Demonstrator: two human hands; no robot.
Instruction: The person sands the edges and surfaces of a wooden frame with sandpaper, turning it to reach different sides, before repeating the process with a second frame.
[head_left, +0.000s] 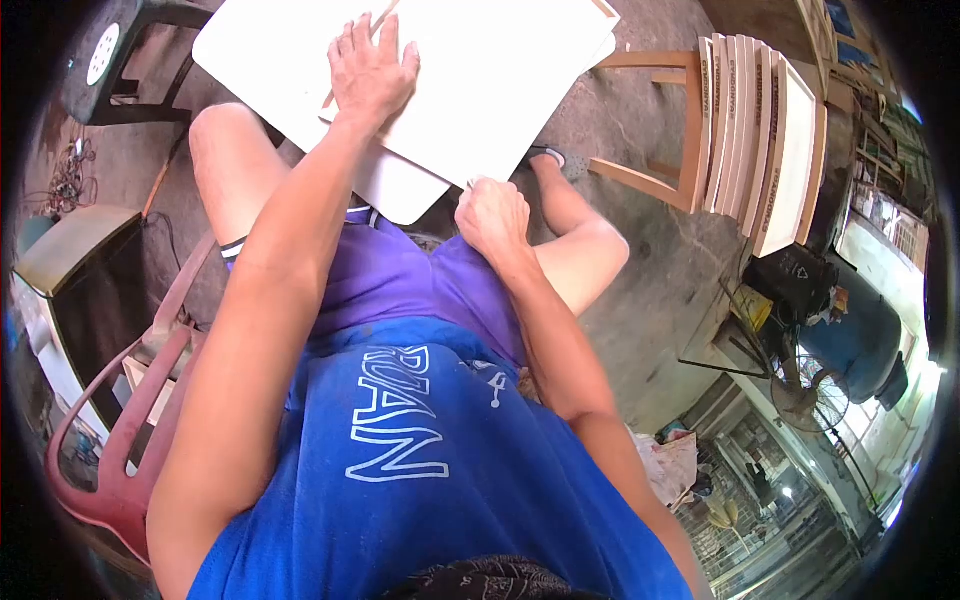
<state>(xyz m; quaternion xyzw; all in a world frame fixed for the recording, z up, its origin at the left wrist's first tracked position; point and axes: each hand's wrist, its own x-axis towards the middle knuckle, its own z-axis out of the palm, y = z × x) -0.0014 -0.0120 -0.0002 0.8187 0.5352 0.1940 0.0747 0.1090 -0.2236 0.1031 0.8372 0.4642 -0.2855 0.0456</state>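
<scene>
A white flat panel (450, 110) with thin wooden strips along some edges lies on a white tabletop with rounded corners (405, 195), in front of my knees. My left hand (372, 75) rests flat on the panel, fingers spread, beside a narrow wooden strip. At the panel's near right corner, my right hand (495, 215) is closed, its fingers curled round the edge. Its fingertips are partly hidden, and I cannot see whether it also holds a small item.
To the right, a stack of wood-edged white panels (740, 140) leans on a wooden stand (690, 130). A red plastic chair (130, 470) is at left, a dark stool (135, 55) at upper left. A fan (808, 395) stands far right, and cables (75, 180) lie on the left floor.
</scene>
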